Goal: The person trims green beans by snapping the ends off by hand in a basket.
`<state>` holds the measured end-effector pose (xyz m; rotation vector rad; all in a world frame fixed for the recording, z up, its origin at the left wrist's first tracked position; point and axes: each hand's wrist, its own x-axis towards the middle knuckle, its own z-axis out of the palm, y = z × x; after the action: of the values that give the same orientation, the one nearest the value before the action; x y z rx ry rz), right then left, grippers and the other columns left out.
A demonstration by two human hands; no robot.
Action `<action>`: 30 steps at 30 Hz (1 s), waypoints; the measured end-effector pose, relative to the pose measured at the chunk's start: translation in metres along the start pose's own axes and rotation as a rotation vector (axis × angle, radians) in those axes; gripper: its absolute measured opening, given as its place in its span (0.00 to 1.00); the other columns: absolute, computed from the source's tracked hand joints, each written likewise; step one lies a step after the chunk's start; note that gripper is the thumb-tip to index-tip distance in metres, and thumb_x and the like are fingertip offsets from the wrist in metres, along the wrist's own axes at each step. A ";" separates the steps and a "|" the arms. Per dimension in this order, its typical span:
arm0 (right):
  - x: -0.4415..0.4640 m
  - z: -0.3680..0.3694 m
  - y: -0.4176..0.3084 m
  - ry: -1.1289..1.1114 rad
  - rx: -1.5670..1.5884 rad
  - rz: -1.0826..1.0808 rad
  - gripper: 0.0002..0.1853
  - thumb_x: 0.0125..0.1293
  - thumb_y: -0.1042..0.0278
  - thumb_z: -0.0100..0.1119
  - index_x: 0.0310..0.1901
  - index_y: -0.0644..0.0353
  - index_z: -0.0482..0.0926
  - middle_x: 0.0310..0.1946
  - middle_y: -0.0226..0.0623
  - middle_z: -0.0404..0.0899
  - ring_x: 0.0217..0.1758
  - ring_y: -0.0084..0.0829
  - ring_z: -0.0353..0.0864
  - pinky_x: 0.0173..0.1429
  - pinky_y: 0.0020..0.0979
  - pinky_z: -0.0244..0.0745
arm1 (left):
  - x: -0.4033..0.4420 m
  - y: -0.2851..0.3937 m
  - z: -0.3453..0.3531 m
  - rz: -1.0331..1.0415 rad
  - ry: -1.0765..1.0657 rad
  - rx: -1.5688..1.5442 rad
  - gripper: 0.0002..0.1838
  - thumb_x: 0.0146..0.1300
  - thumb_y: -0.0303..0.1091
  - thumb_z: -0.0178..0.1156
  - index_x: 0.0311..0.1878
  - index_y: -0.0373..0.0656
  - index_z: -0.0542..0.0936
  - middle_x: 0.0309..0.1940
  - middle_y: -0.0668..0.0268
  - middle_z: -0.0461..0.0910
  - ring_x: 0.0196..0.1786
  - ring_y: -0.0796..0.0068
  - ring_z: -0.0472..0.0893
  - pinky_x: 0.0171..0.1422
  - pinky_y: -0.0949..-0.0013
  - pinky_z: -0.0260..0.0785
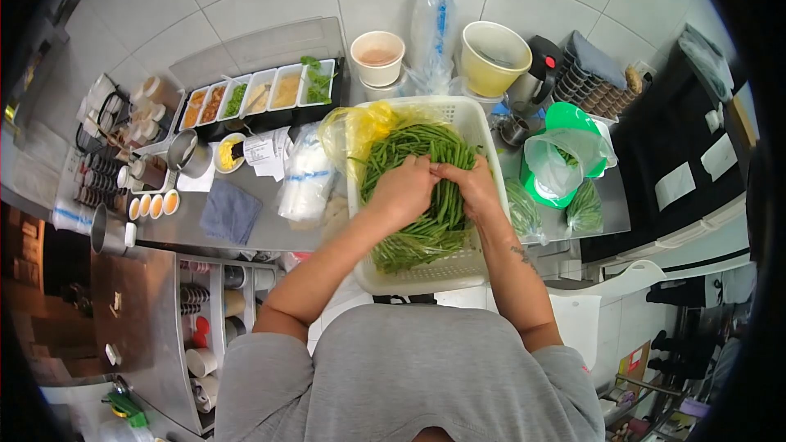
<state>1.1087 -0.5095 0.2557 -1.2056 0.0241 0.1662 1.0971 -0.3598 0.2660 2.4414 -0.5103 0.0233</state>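
A white perforated basket [489, 141] in front of me is heaped with long green beans [405, 143]. Some of the beans lie in a thin clear bag, and a yellow plastic bag [358, 124] bunches at the basket's far left corner. Both of my hands are over the heap, fingertips meeting. My left hand [407, 190] is closed, its thumb and fingers pinched on a green bean. Close against it, my right hand [469, 186] is closed in a similar pinch on green beans. The fingers partly hide what lies between them.
To the right stand a green container [565, 119] lined with a clear bag and bagged greens [584, 209]. On the left are a tray of toppings [259, 94], a blue cloth [230, 211] and plastic-wrapped white items [307, 184]. Tubs [494, 57] and a kettle [536, 74] line the wall.
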 end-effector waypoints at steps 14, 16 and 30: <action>-0.005 0.004 -0.011 -0.170 -0.204 0.039 0.12 0.48 0.82 0.65 0.37 0.68 0.79 0.28 0.35 0.81 0.29 0.26 0.79 0.37 0.26 0.74 | 0.019 -0.020 -0.049 0.458 0.086 0.024 0.04 0.56 0.24 0.57 0.33 0.38 0.71 0.29 0.55 0.73 0.38 0.52 0.75 0.39 0.58 0.68; -0.005 0.007 -0.010 -0.179 -0.175 0.040 0.11 0.48 0.82 0.64 0.36 0.68 0.79 0.27 0.36 0.81 0.29 0.26 0.79 0.37 0.26 0.73 | 0.011 -0.009 -0.037 0.465 0.289 0.150 0.03 0.57 0.22 0.55 0.32 0.38 0.71 0.28 0.55 0.73 0.37 0.50 0.76 0.38 0.58 0.68; -0.013 0.002 -0.016 -0.208 -0.051 0.041 0.15 0.48 0.84 0.64 0.40 0.68 0.78 0.30 0.38 0.81 0.30 0.29 0.80 0.37 0.29 0.75 | 0.005 -0.024 -0.043 0.369 0.158 -0.241 0.04 0.62 0.26 0.56 0.36 0.37 0.72 0.27 0.58 0.73 0.32 0.59 0.74 0.38 0.62 0.66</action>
<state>1.0982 -0.5149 0.2720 -1.2337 -0.1382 0.3287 1.1150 -0.3190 0.2874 2.0633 -0.8337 0.2896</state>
